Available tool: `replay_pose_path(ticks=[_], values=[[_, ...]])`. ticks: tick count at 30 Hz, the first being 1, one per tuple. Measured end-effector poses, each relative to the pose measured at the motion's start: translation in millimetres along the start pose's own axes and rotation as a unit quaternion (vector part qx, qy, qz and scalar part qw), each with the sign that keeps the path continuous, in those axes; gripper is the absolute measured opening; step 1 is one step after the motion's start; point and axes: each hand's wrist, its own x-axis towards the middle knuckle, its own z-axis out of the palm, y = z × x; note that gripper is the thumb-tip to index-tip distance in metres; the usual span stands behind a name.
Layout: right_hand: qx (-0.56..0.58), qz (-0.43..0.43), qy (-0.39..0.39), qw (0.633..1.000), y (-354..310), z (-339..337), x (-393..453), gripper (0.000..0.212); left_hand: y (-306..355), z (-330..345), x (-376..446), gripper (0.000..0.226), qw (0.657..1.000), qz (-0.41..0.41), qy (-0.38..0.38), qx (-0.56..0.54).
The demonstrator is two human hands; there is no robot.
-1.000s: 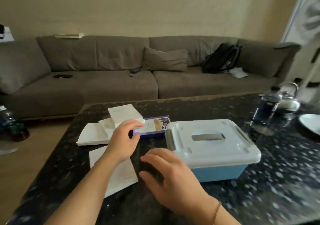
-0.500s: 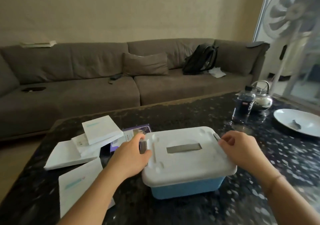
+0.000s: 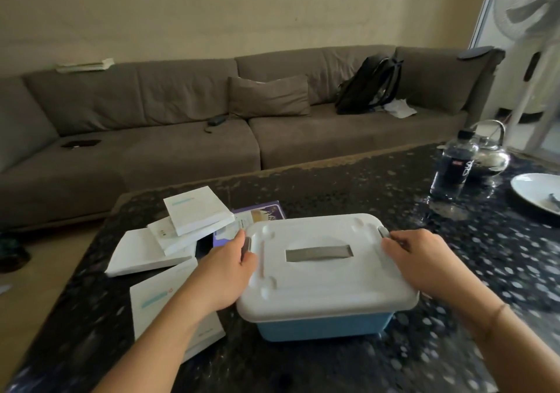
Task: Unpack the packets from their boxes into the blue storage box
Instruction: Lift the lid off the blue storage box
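Note:
The blue storage box (image 3: 322,327) stands on the dark speckled table, closed by its white lid (image 3: 321,283) with a grey handle on top. My left hand (image 3: 225,273) grips the grey latch on the lid's left side. My right hand (image 3: 421,264) grips the grey latch on the right side. Several flat white packet boxes (image 3: 197,211) lie in a loose pile left of the storage box, one of them (image 3: 157,298) partly under my left forearm. A purple box (image 3: 260,214) lies behind the pile, touching the lid's far left corner.
A water bottle (image 3: 451,167), a metal kettle (image 3: 491,155) and a white plate (image 3: 538,192) stand at the table's (image 3: 363,186) far right. A brown sofa (image 3: 181,126) with a black backpack (image 3: 371,82) runs behind the table. A fan stands at the right.
My left hand left the purple box and my right hand left the table in front; both went to the lid's side latches and closed on them. The view shifted.

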Motion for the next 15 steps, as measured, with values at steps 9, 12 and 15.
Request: replay_pose_path(ticks=[9,12,15], values=[[0.051,0.003,-0.028,0.998,4.5,-3.1,3.2,0.042,8.1,-6.8,-3.9,0.055,0.999,-0.01,-0.028,0.034],[0.101,0.001,-0.016,0.995,8.4,2.8,-1.8,0.043,0.7,-7.2,-9.2,0.056,0.999,-0.016,-0.03,0.028],[0.133,0.007,-0.011,0.991,10.8,8.5,-1.3,0.041,-6.0,-5.5,-13.4,0.056,1.0,-0.008,-0.021,0.006]])
